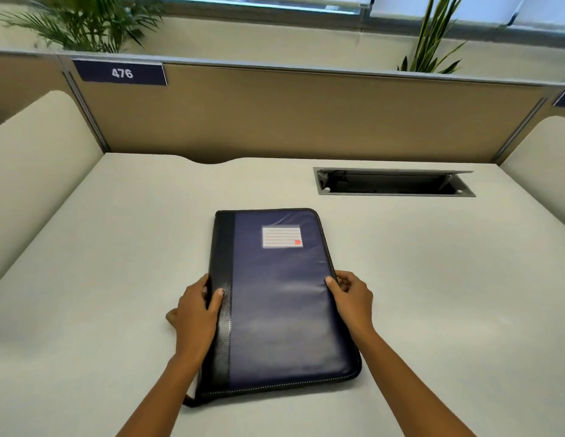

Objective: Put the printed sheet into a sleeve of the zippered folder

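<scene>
- While the zippered folder lies shut and flat on the desk, straight ahead of me, its long axis runs away from my body toward the partition, tilted a little so the far end leans left.
- Both long edges are equally within reach, and I hold one with each hand.
- My left hand grips the black spine edge, thumb on top of the cover and fingers curled under or behind the edge.
- My right hand pinches the opposite, zippered edge at about the same distance along, thumb on the blue cover, fingers bunched at the zipper track; whether they hold the pull tab I cannot tell.
- A dark tab or strap pokes out at the near left corner; I cannot tell what it is.
- I judge the coming move turns on the right edge: the zipper must run around the three open sides before the cover can hinge leftward about the spine, so my right hand is the working one and my left the anchor.
- No printed sheet is anywhere in view, and the sleeves are hidden inside.
- Well apart, at the back right, a cable hatch stands open, clear of the cover's swing.
</scene>
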Demonstrator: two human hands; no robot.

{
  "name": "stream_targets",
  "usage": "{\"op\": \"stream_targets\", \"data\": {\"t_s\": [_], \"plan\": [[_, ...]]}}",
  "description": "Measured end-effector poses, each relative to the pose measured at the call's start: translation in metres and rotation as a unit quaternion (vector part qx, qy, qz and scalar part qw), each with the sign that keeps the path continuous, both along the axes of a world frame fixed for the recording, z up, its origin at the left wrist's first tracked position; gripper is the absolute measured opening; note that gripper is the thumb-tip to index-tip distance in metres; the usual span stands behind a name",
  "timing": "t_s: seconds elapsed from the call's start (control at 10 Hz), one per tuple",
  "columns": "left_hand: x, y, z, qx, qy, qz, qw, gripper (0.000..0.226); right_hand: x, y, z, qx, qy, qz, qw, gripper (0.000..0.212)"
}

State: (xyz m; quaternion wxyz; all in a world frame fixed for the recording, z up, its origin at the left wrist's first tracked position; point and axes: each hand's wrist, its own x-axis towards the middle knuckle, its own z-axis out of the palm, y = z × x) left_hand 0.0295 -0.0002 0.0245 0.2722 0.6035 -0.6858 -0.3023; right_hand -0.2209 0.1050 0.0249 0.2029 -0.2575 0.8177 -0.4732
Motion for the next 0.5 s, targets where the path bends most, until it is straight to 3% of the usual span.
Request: {"op": "stream_targets", "data": {"t_s": [0.3,0.4,0.5], "plan": [[-0.011,0.0,0.006,-0.053,-0.052,-0.019,0.997,0.042,0.012,-0.001,0.001,0.056,0.17,0.059,0.982,0.027],[-0.017,0.001,0.018,-0.072,-0.021,-0.028,0.997,0.044,0.018,-0.003,0.011,0.048,0.181,0.069,0.98,0.031],[-0.031,-0.002,0.039,-0.127,-0.001,-0.053,0.99,0.049,0.026,-0.015,0.033,-0.022,0.158,0.096,0.982,0.041]]}}
